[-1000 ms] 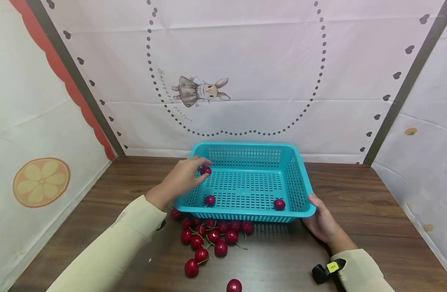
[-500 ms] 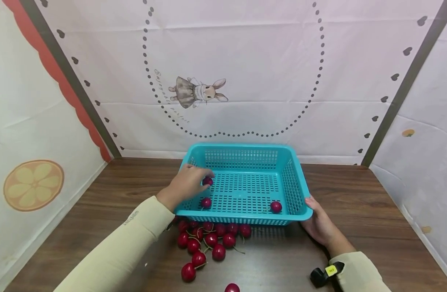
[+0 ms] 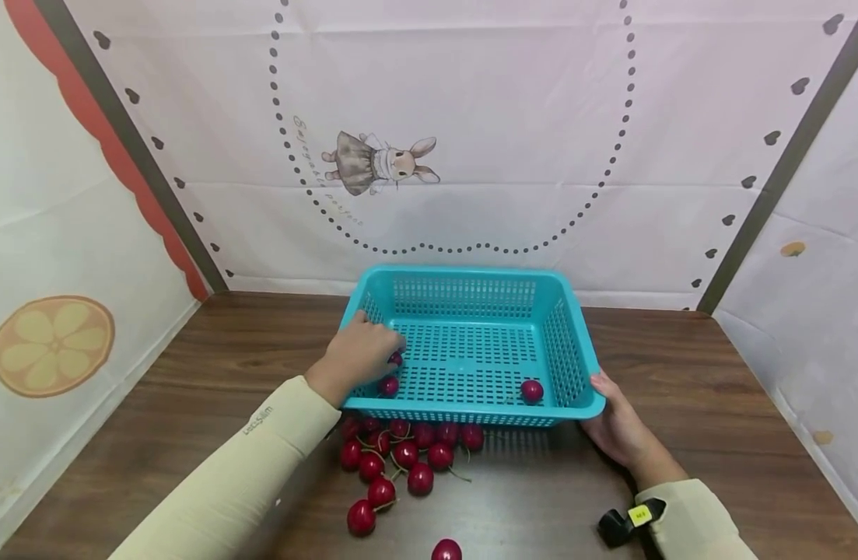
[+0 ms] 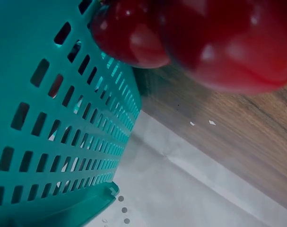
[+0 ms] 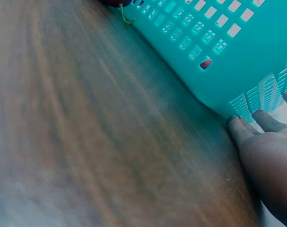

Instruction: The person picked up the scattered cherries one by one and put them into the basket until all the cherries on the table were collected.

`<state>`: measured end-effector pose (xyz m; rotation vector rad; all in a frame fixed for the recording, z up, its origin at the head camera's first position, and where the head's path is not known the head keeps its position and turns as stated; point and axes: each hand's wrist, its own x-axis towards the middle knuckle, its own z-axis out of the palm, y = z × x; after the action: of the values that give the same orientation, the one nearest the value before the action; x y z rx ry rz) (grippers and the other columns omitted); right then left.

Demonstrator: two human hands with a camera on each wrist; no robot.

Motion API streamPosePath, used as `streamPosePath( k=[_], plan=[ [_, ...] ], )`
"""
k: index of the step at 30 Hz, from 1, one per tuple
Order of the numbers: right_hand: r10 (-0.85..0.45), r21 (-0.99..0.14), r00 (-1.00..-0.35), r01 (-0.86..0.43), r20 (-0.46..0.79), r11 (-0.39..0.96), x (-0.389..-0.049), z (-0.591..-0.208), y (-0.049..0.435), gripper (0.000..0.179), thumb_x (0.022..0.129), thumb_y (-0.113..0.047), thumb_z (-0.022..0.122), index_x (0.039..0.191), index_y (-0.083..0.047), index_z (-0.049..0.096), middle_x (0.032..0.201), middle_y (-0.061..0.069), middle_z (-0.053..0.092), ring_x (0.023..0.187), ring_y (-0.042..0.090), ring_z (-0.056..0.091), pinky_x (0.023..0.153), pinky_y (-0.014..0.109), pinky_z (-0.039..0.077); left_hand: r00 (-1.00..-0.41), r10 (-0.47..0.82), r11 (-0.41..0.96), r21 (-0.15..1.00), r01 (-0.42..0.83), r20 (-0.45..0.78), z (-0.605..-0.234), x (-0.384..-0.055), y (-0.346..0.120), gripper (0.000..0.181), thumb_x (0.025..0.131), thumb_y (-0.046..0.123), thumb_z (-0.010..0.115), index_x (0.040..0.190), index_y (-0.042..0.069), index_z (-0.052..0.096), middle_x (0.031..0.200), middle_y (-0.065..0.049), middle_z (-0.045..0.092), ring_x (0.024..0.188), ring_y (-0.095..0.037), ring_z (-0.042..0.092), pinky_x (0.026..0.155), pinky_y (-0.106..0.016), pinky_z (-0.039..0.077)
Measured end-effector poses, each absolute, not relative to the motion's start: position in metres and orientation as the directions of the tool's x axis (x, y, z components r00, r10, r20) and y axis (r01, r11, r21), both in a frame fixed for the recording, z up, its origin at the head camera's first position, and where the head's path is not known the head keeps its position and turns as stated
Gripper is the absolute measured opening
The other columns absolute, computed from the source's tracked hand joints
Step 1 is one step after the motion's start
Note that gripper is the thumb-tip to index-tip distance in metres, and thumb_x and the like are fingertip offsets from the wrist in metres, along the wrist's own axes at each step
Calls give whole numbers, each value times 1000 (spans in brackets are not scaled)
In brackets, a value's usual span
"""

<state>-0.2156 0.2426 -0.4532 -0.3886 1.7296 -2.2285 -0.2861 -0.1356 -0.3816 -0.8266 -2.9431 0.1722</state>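
Observation:
My left hand (image 3: pixel 362 354) reaches over the left side of a turquoise basket (image 3: pixel 471 414) and pinches a cherry (image 3: pixel 395 358) low inside it, partly hidden by the fingers. Just in front of that lies another cherry (image 3: pixel 388 386) on the basket floor. A further cherry (image 3: pixel 531 390) sits near the front right corner inside. With the thumb on the rim and fingers against the outer wall, my right hand (image 3: pixel 621 428) holds the basket's right side. In the right wrist view the fingertips (image 5: pixel 238 126) touch the perforated wall.
Several loose cherries with green stems (image 3: pixel 405 454) lie on the brown wooden table (image 3: pixel 527 498) before the basket. One cherry (image 3: pixel 446 550) is apart at the front edge of view. A white printed cloth (image 3: pixel 499 117) stands behind and at both sides.
My left hand has moved lower into the basket's left side with the cherry. The cherry at the front left inside has shifted slightly left. My right hand stays at the basket's side.

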Motion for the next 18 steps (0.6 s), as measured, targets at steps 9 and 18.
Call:
streamPosePath(
  k=[9, 18],
  plan=[
    [-400, -972, -915, 57, 41, -229, -216, -452, 246, 58, 105, -44, 22, 155, -25, -1, 157, 7, 9, 134, 13, 35, 103, 19, 43, -857, 515, 845, -181, 503, 21, -380, -286, -134, 29, 83, 36, 82, 107, 20, 78, 91, 0, 78, 78, -15, 62, 88, -42, 42],
    [-403, -974, -915, 62, 33, -220, -216, -453, 245, 57, 106, -42, 20, 155, -24, -1, 157, 9, 8, 134, 11, 36, 103, 19, 43, -846, 533, 837, -162, 523, 27, -380, -283, -135, 25, 88, 32, 76, 108, 19, 78, 94, -2, 79, 85, -18, 70, 93, -44, 47]
  ],
)
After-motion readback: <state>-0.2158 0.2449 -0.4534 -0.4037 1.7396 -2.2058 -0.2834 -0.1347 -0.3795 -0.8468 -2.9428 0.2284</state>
